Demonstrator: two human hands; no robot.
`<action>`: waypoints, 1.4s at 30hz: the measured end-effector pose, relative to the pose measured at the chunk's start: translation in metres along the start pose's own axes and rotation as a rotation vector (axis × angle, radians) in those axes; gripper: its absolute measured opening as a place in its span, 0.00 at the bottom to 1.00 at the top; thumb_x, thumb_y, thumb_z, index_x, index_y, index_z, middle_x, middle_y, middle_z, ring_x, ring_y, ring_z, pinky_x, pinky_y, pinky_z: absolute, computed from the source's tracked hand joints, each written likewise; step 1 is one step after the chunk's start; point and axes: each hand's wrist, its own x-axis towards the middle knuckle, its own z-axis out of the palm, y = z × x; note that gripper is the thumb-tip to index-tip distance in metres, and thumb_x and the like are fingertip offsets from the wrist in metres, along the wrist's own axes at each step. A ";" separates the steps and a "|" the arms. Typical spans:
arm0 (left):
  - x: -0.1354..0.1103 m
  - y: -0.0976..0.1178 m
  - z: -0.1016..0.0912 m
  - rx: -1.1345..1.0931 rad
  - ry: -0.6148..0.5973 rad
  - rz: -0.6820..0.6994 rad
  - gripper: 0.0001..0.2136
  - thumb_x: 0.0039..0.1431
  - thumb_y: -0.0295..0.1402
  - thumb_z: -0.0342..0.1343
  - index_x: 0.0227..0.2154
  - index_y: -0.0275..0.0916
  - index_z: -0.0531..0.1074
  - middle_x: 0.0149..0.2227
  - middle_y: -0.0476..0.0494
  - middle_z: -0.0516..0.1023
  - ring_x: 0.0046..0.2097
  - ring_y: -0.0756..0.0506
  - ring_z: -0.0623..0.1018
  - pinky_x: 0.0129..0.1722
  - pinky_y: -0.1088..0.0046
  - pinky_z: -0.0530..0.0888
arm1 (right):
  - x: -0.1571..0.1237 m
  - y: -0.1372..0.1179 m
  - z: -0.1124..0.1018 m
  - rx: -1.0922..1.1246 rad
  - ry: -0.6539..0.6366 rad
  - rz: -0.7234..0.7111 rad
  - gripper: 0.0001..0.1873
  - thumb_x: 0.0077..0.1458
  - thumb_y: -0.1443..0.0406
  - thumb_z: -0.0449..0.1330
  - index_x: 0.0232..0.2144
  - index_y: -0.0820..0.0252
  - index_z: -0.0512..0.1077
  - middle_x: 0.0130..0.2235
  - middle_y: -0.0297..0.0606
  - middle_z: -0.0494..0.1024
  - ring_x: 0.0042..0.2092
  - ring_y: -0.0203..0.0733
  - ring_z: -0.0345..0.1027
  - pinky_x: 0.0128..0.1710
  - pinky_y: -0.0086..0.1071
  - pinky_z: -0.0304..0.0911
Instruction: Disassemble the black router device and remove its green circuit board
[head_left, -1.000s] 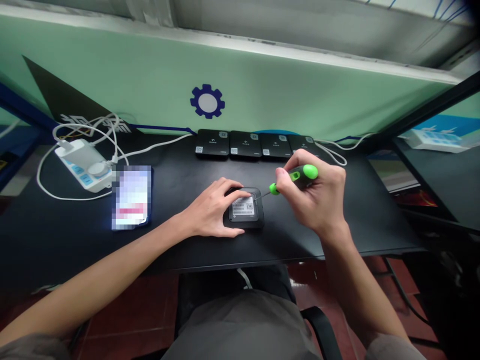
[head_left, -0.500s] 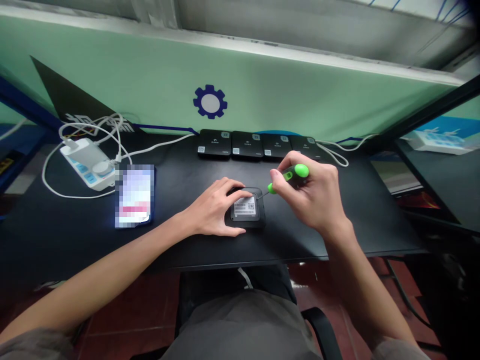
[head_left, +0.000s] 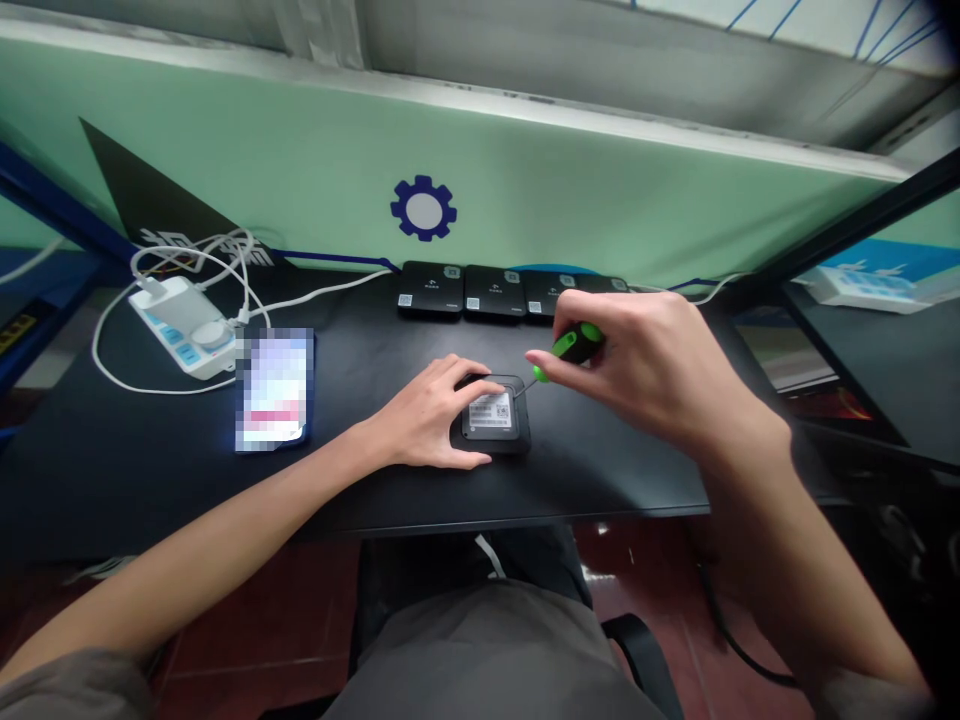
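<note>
A small square black electronic box [head_left: 491, 432] with a white printed label lies on the dark desk in front of me. My left hand [head_left: 435, 412] holds it from the left, index finger across its top and thumb along the near edge. In my right hand [head_left: 637, 345] is a green-and-black screwdriver [head_left: 574, 347], gripped by the handle and tilted. Its thin shaft runs down left to the box's right side, where the tip meets the edge of the label panel. Whether the tip sits in a screw or a gap is too small to tell.
Several similar black boxes [head_left: 431, 290] stand in a row along the green back panel [head_left: 300, 190]. To the left lie a phone [head_left: 274, 390] with a blurred screen and a white power strip [head_left: 180, 325] with looped cables. The desk's front edge [head_left: 525, 524] is close to me.
My right hand has turned and its wrist and forearm have swung outward to the right, rolling the screwdriver handle. The tip stays on the box. My left hand keeps its hold.
</note>
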 end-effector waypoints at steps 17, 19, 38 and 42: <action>0.000 -0.002 -0.002 -0.012 -0.015 -0.005 0.40 0.61 0.53 0.75 0.73 0.50 0.71 0.71 0.33 0.72 0.69 0.26 0.74 0.72 0.38 0.73 | -0.011 0.012 -0.028 -0.027 -0.265 -0.161 0.12 0.76 0.58 0.58 0.56 0.55 0.73 0.44 0.43 0.87 0.37 0.51 0.78 0.34 0.41 0.60; 0.000 -0.003 -0.001 -0.010 -0.020 -0.001 0.40 0.61 0.53 0.75 0.73 0.50 0.70 0.71 0.33 0.72 0.69 0.27 0.74 0.71 0.39 0.73 | -0.009 0.017 -0.031 0.019 -0.276 -0.153 0.11 0.76 0.57 0.61 0.56 0.51 0.75 0.45 0.40 0.88 0.38 0.52 0.79 0.35 0.41 0.60; 0.000 -0.004 -0.002 -0.015 -0.025 0.001 0.40 0.62 0.52 0.75 0.74 0.50 0.70 0.72 0.32 0.72 0.69 0.26 0.74 0.70 0.37 0.74 | -0.003 0.019 -0.020 0.034 -0.143 -0.157 0.13 0.72 0.51 0.68 0.50 0.48 0.79 0.28 0.33 0.78 0.26 0.46 0.66 0.31 0.40 0.49; 0.000 -0.004 -0.002 -0.005 -0.028 0.001 0.40 0.61 0.52 0.75 0.73 0.49 0.70 0.72 0.33 0.72 0.69 0.27 0.74 0.70 0.39 0.74 | -0.007 0.010 -0.009 -0.023 -0.076 -0.092 0.15 0.73 0.47 0.66 0.45 0.49 0.77 0.28 0.35 0.77 0.27 0.48 0.67 0.31 0.40 0.48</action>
